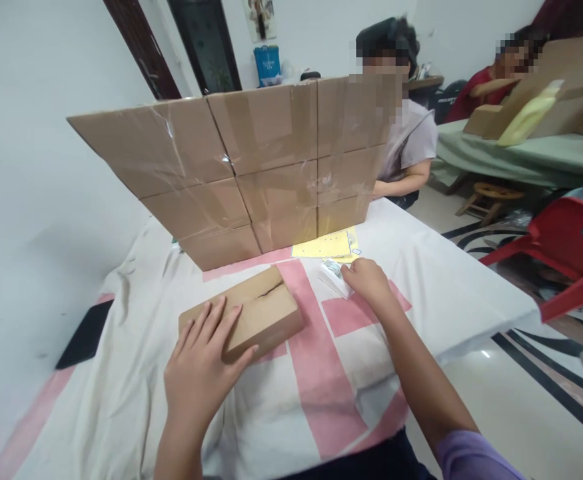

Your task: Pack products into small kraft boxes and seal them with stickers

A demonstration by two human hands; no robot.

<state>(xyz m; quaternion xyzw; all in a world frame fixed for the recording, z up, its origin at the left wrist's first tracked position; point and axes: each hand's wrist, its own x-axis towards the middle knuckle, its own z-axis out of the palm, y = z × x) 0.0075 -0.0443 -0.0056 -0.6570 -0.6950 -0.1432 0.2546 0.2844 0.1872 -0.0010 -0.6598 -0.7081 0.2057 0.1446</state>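
A small flat cardboard box (258, 307) lies on the white and pink tablecloth (331, 380) in front of me. My left hand (204, 363) rests on its near end, fingers spread flat over the top. My right hand (368, 280) reaches further out to the right, its fingers closed on a small white object (335, 279) lying on the cloth. A yellow sheet (327, 245) lies just beyond that, at the foot of a cardboard wall.
A tall taped cardboard wall (251, 167) stands across the far side of the table. A person sits behind it, another at a green table (521, 157) far right. A red plastic chair (566, 250) stands to the right. A dark flat object (85, 335) lies at the left edge.
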